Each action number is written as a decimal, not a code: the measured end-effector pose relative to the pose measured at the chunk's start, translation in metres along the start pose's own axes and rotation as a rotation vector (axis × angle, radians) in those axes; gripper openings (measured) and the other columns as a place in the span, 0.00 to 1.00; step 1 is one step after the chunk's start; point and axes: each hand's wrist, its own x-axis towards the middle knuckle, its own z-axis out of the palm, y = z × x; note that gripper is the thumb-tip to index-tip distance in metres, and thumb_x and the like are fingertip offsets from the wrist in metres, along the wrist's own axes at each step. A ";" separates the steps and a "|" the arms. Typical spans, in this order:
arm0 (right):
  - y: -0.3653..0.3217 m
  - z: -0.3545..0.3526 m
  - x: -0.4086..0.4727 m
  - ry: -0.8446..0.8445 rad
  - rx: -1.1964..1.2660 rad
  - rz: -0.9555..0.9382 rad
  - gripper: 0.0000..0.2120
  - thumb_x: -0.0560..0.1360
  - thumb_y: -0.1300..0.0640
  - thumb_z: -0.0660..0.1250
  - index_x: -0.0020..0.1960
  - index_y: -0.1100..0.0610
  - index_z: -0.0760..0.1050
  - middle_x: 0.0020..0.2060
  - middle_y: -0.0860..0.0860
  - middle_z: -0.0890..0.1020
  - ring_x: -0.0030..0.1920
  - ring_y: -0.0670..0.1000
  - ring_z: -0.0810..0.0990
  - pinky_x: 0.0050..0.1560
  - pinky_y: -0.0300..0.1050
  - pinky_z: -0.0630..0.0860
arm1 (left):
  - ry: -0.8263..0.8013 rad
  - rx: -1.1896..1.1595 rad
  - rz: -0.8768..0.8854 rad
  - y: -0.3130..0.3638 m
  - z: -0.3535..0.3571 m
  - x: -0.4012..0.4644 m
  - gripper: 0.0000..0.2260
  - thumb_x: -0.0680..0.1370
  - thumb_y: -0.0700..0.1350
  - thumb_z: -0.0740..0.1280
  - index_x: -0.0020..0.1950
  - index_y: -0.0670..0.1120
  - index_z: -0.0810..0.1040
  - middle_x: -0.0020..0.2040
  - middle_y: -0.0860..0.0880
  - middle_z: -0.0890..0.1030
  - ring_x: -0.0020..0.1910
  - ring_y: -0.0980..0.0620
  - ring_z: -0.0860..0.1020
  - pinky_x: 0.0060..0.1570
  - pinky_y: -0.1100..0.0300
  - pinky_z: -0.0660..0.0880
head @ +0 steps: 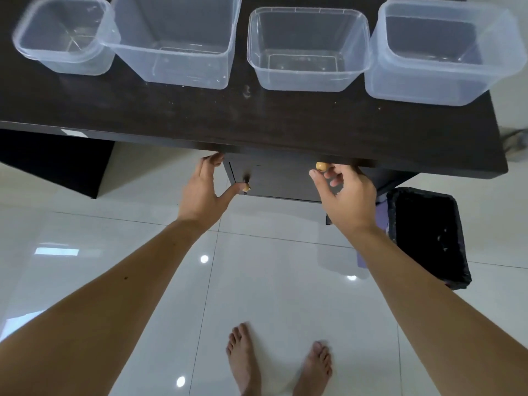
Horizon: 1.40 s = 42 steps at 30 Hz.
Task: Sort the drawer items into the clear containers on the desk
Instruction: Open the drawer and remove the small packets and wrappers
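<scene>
Several clear plastic containers stand in a row on the dark desk (257, 121): a small one (64, 35) at the far left, a tall one (177, 44), a shallow one (308, 50) and a large one (440, 52) at the right. All look empty. Under the desk edge is a dark drawer front (280, 181) with two wooden knobs. My left hand (204, 192) reaches to the drawer's left corner, fingers straight, thumb touching the left knob (246, 190). My right hand (347, 192) hovers just below the right knob (322, 166), fingers loosely curled, holding nothing. The drawer's inside is hidden.
A black-lined bin (428, 235) stands on the floor at the right, under the desk's corner. A dark desk panel (54, 161) stands at the left. My bare feet (280, 367) are on glossy white tiles.
</scene>
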 end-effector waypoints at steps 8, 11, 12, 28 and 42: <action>0.000 0.013 -0.003 0.084 -0.034 -0.056 0.11 0.82 0.50 0.72 0.53 0.58 0.82 0.38 0.43 0.77 0.35 0.49 0.76 0.38 0.42 0.73 | 0.068 -0.175 -0.091 0.008 0.011 0.004 0.32 0.77 0.55 0.76 0.75 0.45 0.69 0.71 0.48 0.77 0.68 0.46 0.77 0.67 0.52 0.76; 0.000 0.016 -0.001 0.094 -0.066 -0.067 0.10 0.81 0.50 0.71 0.52 0.58 0.82 0.38 0.42 0.77 0.34 0.49 0.76 0.37 0.43 0.74 | 0.110 -0.201 -0.090 0.009 0.014 0.008 0.29 0.77 0.54 0.77 0.73 0.43 0.72 0.68 0.47 0.79 0.66 0.47 0.78 0.65 0.59 0.74; -0.001 0.018 -0.001 0.093 -0.073 -0.053 0.11 0.81 0.49 0.72 0.51 0.58 0.82 0.38 0.42 0.78 0.34 0.48 0.75 0.37 0.43 0.74 | 0.117 -0.199 -0.087 0.009 0.014 0.009 0.29 0.77 0.54 0.77 0.72 0.43 0.73 0.67 0.47 0.80 0.66 0.47 0.78 0.64 0.61 0.74; -0.005 0.017 -0.024 0.142 0.020 -0.031 0.12 0.82 0.50 0.71 0.46 0.59 0.78 0.38 0.49 0.80 0.35 0.50 0.77 0.34 0.48 0.77 | 0.146 -0.205 -0.108 0.002 0.015 0.009 0.19 0.81 0.54 0.72 0.65 0.43 0.78 0.61 0.47 0.84 0.61 0.50 0.81 0.59 0.62 0.75; -0.019 0.001 -0.061 0.120 0.016 -0.006 0.12 0.82 0.52 0.71 0.46 0.60 0.77 0.37 0.51 0.78 0.36 0.52 0.76 0.33 0.52 0.77 | 0.092 -0.212 -0.074 -0.003 0.004 -0.023 0.10 0.82 0.49 0.71 0.55 0.48 0.72 0.54 0.49 0.86 0.53 0.47 0.85 0.52 0.57 0.79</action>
